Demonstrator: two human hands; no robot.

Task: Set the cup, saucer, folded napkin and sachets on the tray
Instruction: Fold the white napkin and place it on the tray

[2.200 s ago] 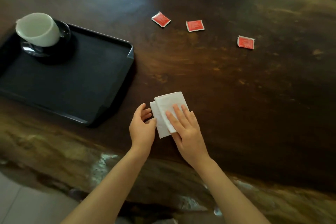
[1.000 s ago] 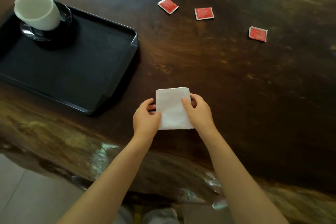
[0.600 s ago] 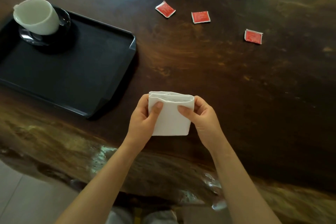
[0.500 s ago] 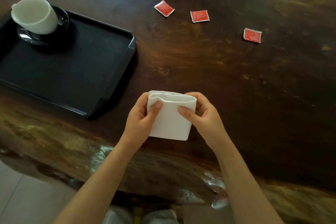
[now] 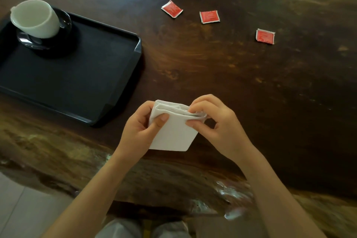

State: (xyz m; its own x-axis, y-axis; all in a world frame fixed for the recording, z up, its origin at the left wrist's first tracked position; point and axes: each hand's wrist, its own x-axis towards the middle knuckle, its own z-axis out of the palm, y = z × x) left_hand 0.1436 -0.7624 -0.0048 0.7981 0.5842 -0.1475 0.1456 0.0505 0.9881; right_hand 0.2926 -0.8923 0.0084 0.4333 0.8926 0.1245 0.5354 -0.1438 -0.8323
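Both hands hold a folded white napkin (image 5: 172, 132) above the table's near edge. My left hand (image 5: 140, 129) grips its left side, thumb on the front face. My right hand (image 5: 218, 121) pinches its upper right corner at the folded layers. A black tray (image 5: 116, 75) lies at the left. In its far left corner a white cup (image 5: 35, 18) stands on a clear glass saucer (image 5: 63, 25). Three red sachets lie on the wood beyond the napkin: one (image 5: 172, 8), a second (image 5: 209, 17), and a third (image 5: 265, 36) farther right.
The dark wooden table (image 5: 251, 87) has a rough, glossy live edge near me. Pale floor tiles (image 5: 19, 212) and my knees show below that edge.
The napkin went from lying flat under my hands to being lifted and held upright. My right fingers have moved from its side onto the top right corner.
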